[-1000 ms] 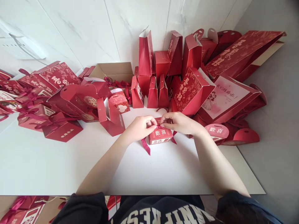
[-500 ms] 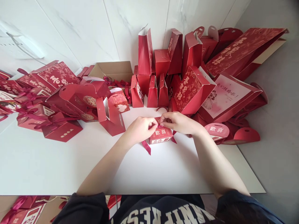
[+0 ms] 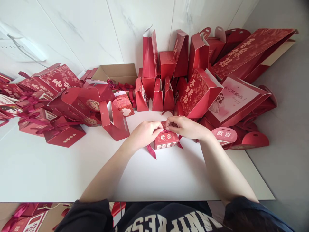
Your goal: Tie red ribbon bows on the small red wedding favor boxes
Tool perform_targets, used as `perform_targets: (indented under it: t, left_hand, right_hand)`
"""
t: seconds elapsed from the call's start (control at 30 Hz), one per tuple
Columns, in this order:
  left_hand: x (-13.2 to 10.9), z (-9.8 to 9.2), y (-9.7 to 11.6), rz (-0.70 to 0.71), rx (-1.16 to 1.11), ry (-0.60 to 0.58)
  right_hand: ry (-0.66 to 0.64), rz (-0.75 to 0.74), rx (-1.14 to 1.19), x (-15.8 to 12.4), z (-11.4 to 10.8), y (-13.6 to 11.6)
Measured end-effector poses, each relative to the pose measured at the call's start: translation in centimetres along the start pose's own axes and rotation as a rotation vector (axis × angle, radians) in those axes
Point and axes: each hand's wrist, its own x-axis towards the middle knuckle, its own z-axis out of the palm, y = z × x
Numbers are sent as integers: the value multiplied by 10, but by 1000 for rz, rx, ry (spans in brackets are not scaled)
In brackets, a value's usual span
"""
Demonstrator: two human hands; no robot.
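Note:
A small red gift box (image 3: 166, 139) with pale characters on its front stands on the white table before me. Dark red ribbon (image 3: 151, 152) is gathered at the box's top, and its ends trail out on both sides. My left hand (image 3: 150, 131) pinches the ribbon at the top from the left, fingers closed. From the right, my right hand (image 3: 180, 125) is closed on the ribbon too, its fingertips close to those of the left. The fingers partly cover the knot or loops, so their exact form is hidden.
Red paper bags and boxes (image 3: 158, 95) crowd the back and right of the table (image 3: 154, 180). At the left are ribboned boxes (image 3: 64, 132). An open cardboard box (image 3: 118, 71) with ribbons stands against the tiled wall. More red boxes (image 3: 29, 222) lie below the table's front edge.
Both hands stay almost in place, still pinching the ribbon. The left ribbon end has shifted very slightly; the box is unmoved.

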Motion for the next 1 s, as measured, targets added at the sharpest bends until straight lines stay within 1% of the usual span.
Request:
perform_targets:
  t: [0.13, 0.27, 0.43, 0.53, 0.63, 0.7, 0.8, 0.87, 1.0]
  left_hand:
    - [2, 5, 1, -78, -80, 22]
    - [3, 8, 1, -119, -166, 21]
    - [2, 8, 1, -153, -157, 33]
    - [0, 8, 1, -196, -178, 0]
    - [-2, 8, 3, -270, -208, -73]
    - [-4, 7, 6, -311, -172, -95]
    - [-5, 6, 11, -332, -75, -67]
    - [-6, 5, 13, -346, -38, -70]
    - [-6, 3, 11, -327, 20, -79]
  right_hand:
    - [4, -16, -4, 0, 1, -1]
    - [-5, -22, 7, -1, 0, -2]
    - [-8, -21, -2, -1, 0, -1]
    - [1, -29, -12, -1, 1, 0]
    - [8, -37, -33, 1, 3, 1]
    - [12, -39, -57, 1, 4, 1]
    - [15, -47, -77, 1, 5, 1]
    - [11, -48, -73, 1, 4, 1]
    - [13, -39, -71, 1, 5, 0]
